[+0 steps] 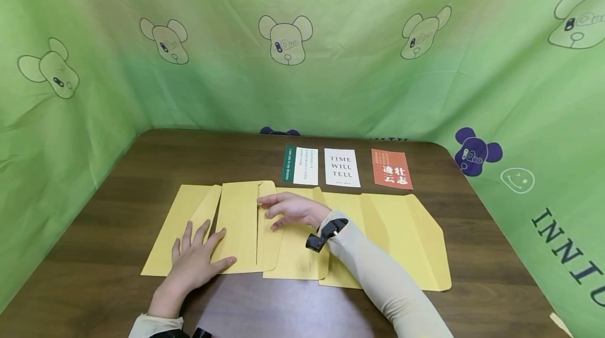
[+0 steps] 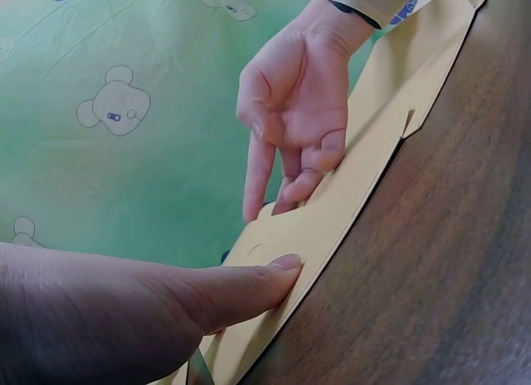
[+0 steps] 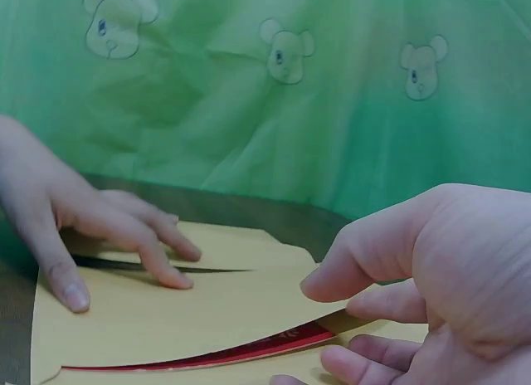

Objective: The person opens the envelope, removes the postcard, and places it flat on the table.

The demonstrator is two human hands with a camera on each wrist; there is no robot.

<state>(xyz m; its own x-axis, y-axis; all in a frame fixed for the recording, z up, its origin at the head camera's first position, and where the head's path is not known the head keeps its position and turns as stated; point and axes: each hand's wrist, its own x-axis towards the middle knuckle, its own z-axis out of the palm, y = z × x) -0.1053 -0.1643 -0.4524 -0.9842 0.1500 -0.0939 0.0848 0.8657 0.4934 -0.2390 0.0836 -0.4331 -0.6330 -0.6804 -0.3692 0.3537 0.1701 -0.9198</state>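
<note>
Several yellow envelopes overlap in a row across the table. My left hand [image 1: 195, 258] lies spread with its palm down, fingers over the leftmost envelope [image 1: 171, 217] and thumb on the second envelope [image 1: 240, 212]. At the right side of this second envelope, where its flap [image 1: 271, 243] is folded out, the mouth gapes slightly. Inside the mouth, a strip of a red card [image 3: 241, 350] shows in the right wrist view. My right hand [image 1: 295, 209] hovers at the mouth's upper part, index finger extended to its edge, the other fingers loosely bent.
Behind the envelopes lie a green-and-white card [image 1: 306, 166], a white card with printed words [image 1: 342, 167] and a red card with white characters [image 1: 392, 169]. The brown table [image 1: 487, 243] is enclosed by a green cloth [image 1: 212, 91]. More envelopes [image 1: 402, 238] lie under my right forearm.
</note>
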